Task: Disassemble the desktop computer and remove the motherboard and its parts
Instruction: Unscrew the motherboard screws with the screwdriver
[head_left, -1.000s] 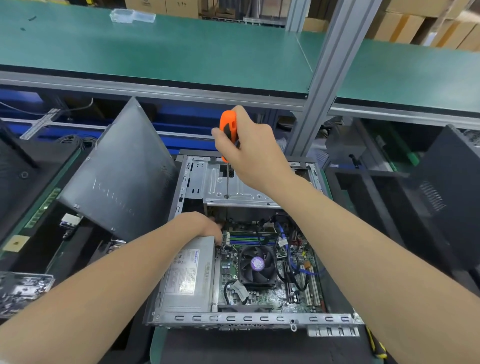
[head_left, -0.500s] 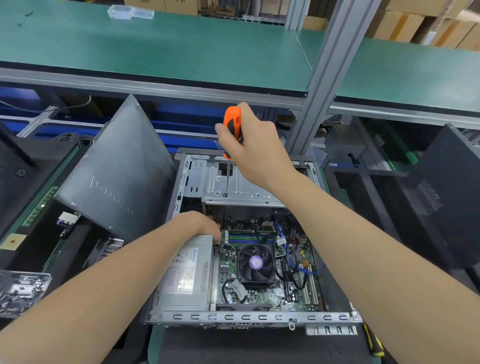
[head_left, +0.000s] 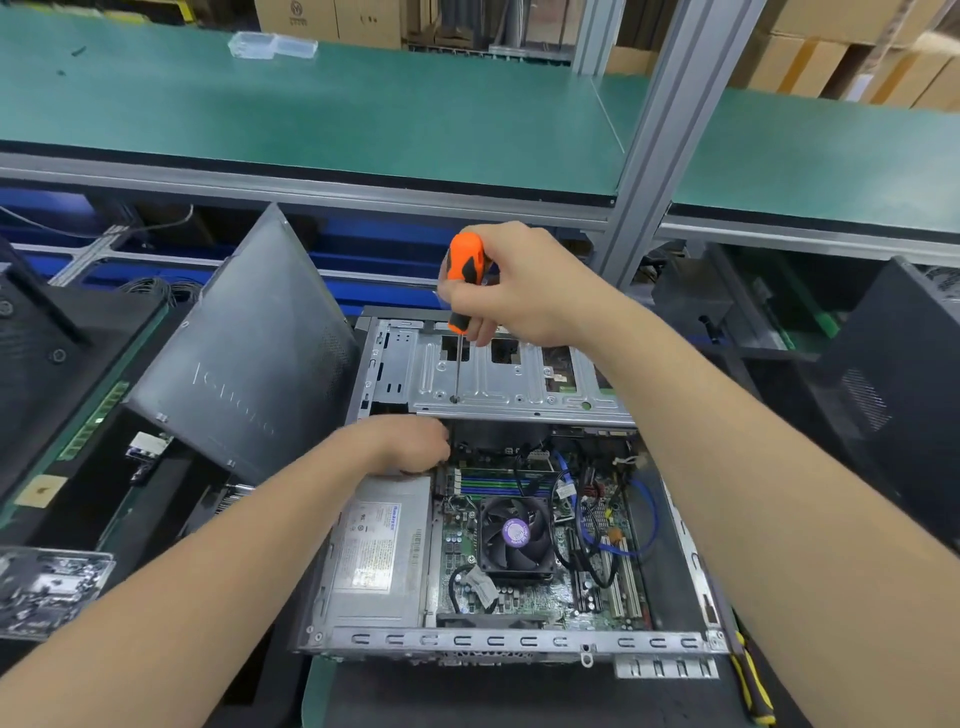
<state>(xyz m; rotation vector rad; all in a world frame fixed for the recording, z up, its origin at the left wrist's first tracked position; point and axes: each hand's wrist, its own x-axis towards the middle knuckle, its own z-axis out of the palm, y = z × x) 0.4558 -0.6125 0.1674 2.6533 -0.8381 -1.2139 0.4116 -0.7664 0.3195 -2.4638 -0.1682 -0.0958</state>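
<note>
An open desktop computer case (head_left: 519, 642) lies on its side in front of me. Inside are the green motherboard (head_left: 462, 577), a black CPU fan (head_left: 515, 535) and a silver power supply (head_left: 374, 561). My right hand (head_left: 519, 286) grips an orange-handled screwdriver (head_left: 464, 270), held upright with its tip on a screw in the metal drive bay bracket (head_left: 509, 384). My left hand (head_left: 410, 444) rests at the top edge of the power supply, next to the memory slots; its fingertips are hidden.
The removed grey side panel (head_left: 249, 353) leans against the case's left side. Loose circuit boards (head_left: 47, 587) lie at the lower left. Another dark case (head_left: 893, 374) stands to the right. A green-topped shelf (head_left: 311, 109) on an aluminium post (head_left: 660, 140) runs above.
My right hand has shifted a little on the screwdriver handle, whose tip stays on the same bracket screw. My left hand has stayed in place.
</note>
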